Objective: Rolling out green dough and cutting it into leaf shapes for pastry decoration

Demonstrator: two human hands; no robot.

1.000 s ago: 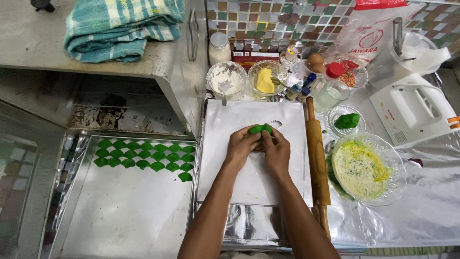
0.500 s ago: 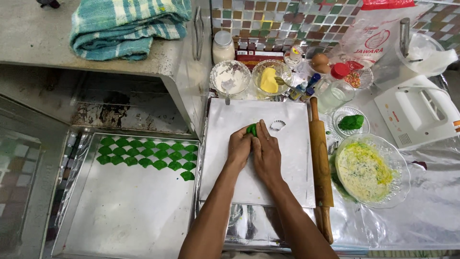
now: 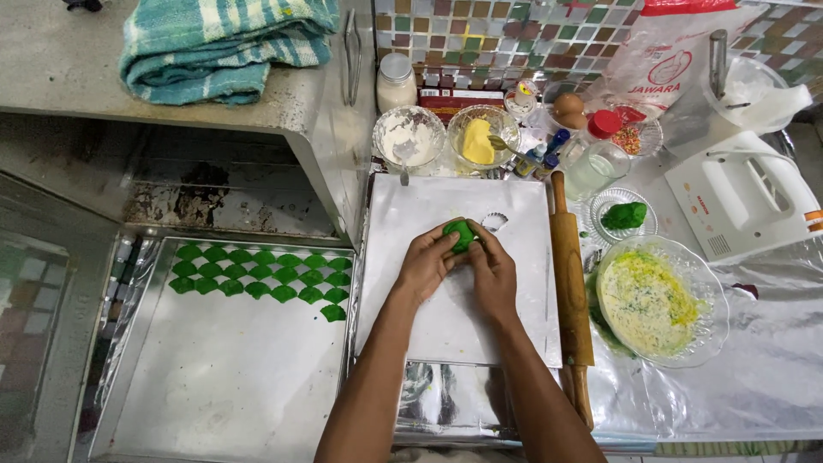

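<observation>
Both my hands meet over a white work board (image 3: 446, 317). My left hand (image 3: 426, 261) and my right hand (image 3: 491, 267) together pinch a lump of green dough (image 3: 461, 233) between their fingertips, above the board's far half. A small round metal cutter (image 3: 495, 222) lies on the board just right of the dough. Several green dough pieces (image 3: 257, 276) sit in rows on a metal baking tray (image 3: 214, 377) at the left.
A wooden rolling pin (image 3: 569, 283) lies along the board's right edge. Right of it are a glass bowl with yellow-green residue (image 3: 656, 302) and a small dish of green dough (image 3: 624, 215). Bowls of flour (image 3: 408, 137) and butter (image 3: 482, 137), eggs and a hand mixer (image 3: 741, 199) stand behind.
My hands have closed further around the green dough and drawn slightly nearer on the board, with the dough now squeezed between the fingertips. The view has also shifted a little.
</observation>
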